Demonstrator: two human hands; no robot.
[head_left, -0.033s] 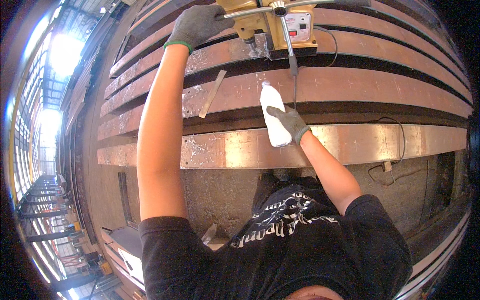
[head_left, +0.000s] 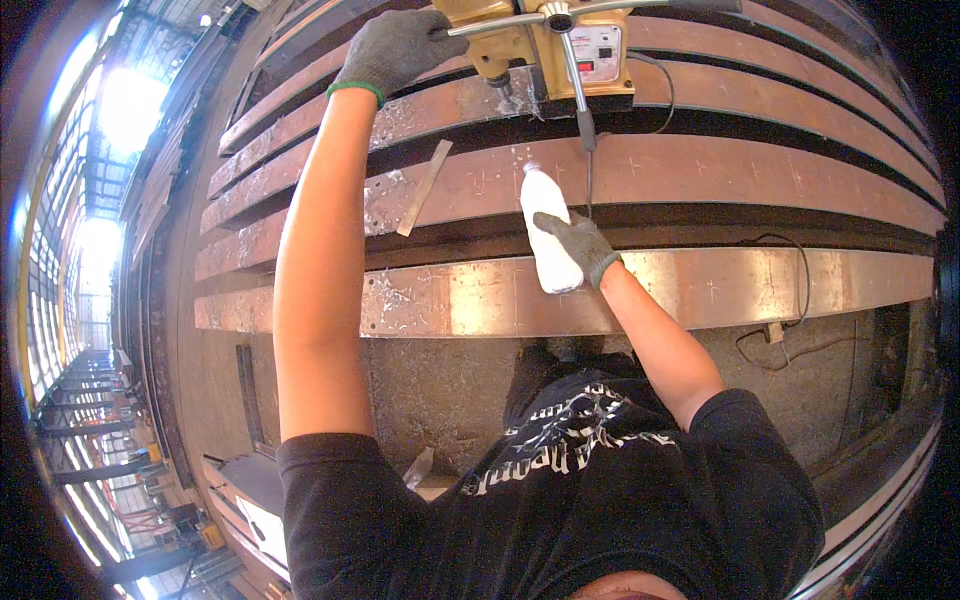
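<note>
My left hand (head_left: 392, 52), in a grey glove with a green cuff, is closed round the left end of a metal feed handle (head_left: 500, 24). This handle belongs to a yellow drill press (head_left: 598, 58) standing on a steel beam at the top. The drill's tip (head_left: 503, 90) points down at the beam, with metal shavings round it. Lower and to the right, my gloved right hand (head_left: 580, 246) grips a white plastic bottle (head_left: 547, 215). The bottle is tilted, its narrow top pointing away from me, above the nearer beams.
Long steel beams (head_left: 700, 180) lie side by side with dark gaps between them. A flat metal strip (head_left: 425, 188) rests across one, near scattered shavings. A black cable (head_left: 668, 95) runs from the drill; another cable (head_left: 806, 275) hangs over the nearest beam at right.
</note>
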